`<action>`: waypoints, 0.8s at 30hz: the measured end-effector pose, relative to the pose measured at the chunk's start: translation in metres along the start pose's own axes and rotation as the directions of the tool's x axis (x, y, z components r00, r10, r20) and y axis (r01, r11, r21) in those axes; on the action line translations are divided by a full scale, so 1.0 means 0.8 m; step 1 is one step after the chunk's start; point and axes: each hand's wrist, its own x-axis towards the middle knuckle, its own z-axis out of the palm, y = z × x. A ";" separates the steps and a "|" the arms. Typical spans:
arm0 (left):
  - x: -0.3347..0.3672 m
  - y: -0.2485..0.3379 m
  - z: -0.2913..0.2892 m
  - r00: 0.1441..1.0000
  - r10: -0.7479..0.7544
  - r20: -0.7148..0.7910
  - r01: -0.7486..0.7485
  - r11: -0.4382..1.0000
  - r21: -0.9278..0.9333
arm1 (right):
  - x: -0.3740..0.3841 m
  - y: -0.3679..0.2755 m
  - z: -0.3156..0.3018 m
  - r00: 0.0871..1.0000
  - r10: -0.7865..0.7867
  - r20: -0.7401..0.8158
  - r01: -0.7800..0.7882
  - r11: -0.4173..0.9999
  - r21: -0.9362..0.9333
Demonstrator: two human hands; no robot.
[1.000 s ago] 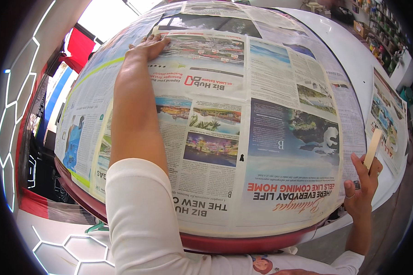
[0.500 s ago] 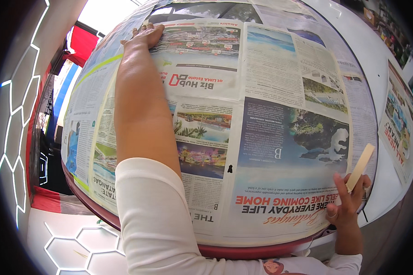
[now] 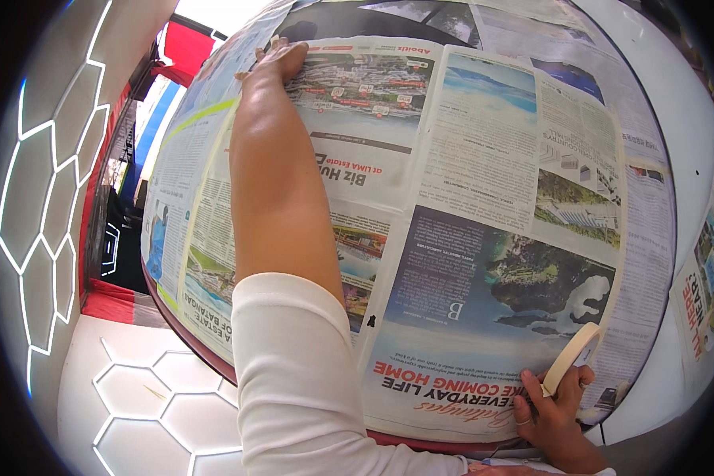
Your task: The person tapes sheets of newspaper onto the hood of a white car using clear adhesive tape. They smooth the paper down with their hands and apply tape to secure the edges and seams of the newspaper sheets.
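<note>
Newspaper sheets (image 3: 484,151) lie over a large rounded panel with a dark red edge (image 3: 404,443). My left hand (image 3: 282,59) reaches far forward and lies on the top edge of a sheet, its fingers spread, beside a dark glossy-looking area (image 3: 341,24). At the near right, my right hand (image 3: 559,404) holds a roll of cream masking tape (image 3: 573,355) on its edge, just above the printed sheet. The fingers wrap the roll's lower part and hide some of it. My left forearm covers part of the paper.
More newspaper (image 3: 702,293) hangs on a white surface (image 3: 650,373) at the right. Hexagonal light strips (image 3: 55,182) line the wall and the floor area at left. Red cloth (image 3: 186,51) hangs near the bright opening at the far left.
The view has shifted, so the paper and my left arm appear farther right. My right hand has moved left and down over the paper with the tape roll. My left hand stays on the sheet's edge.
</note>
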 end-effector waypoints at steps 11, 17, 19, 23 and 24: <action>-0.223 -0.178 -0.121 0.753 0.289 -0.591 -0.309 0.948 0.070 | -0.011 0.022 0.000 0.933 -0.131 -0.335 0.141 0.990 0.005; -0.457 -0.248 -0.007 0.991 0.037 -0.128 -0.054 0.990 -0.132 | -0.008 0.015 0.006 0.883 -0.251 -0.398 0.275 0.962 0.004; -0.479 -0.261 0.011 0.996 0.045 -0.079 -0.048 0.998 -0.039 | -0.004 0.005 0.004 0.905 -0.307 -0.293 0.313 0.949 -0.028; -0.499 -0.270 0.021 0.995 0.045 -0.091 -0.046 0.999 -0.005 | -0.006 0.002 0.010 0.886 -0.372 -0.277 0.348 0.928 -0.132; -0.499 -0.272 0.025 0.994 0.051 -0.099 -0.054 0.998 -0.022 | -0.009 0.006 0.019 0.884 -0.344 -0.315 0.327 0.939 -0.107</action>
